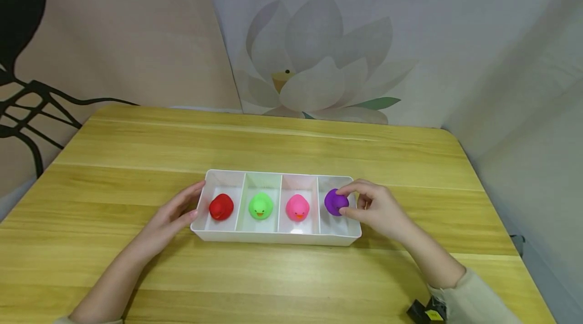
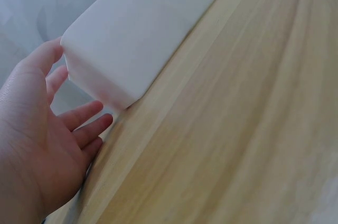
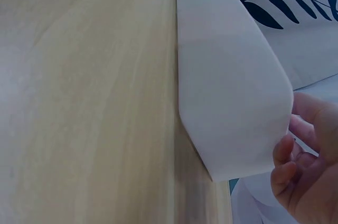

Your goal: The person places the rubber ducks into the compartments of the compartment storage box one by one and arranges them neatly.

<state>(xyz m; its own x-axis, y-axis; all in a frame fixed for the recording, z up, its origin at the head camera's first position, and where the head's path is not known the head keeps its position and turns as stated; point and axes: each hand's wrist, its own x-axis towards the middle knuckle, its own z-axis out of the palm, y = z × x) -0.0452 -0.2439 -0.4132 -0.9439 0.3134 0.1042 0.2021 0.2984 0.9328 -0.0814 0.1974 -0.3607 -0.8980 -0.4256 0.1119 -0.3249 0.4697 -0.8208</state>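
A white box (image 1: 237, 237) with several compartments in one row stands on the table. From left to right it holds a red rubber duck (image 1: 221, 207), a green rubber duck (image 1: 261, 206), a pink rubber duck (image 1: 298, 208) and a purple rubber duck (image 1: 334, 202). My right hand (image 1: 375, 208) reaches over the box's right end and pinches the purple duck between thumb and fingers, in the rightmost compartment. At the left end, my left hand (image 1: 166, 220) touches the box with loosely extended fingers. In the right wrist view the box's wall (image 3: 232, 76) hides the ducks.
The wooden table (image 1: 273, 283) runs back to a fabric backdrop printed with a pale flower (image 1: 314, 61). A small black-and-yellow object (image 1: 428, 311) is by the right sleeve (image 1: 473, 298). A printed black chair (image 1: 23, 61) appears at far left.
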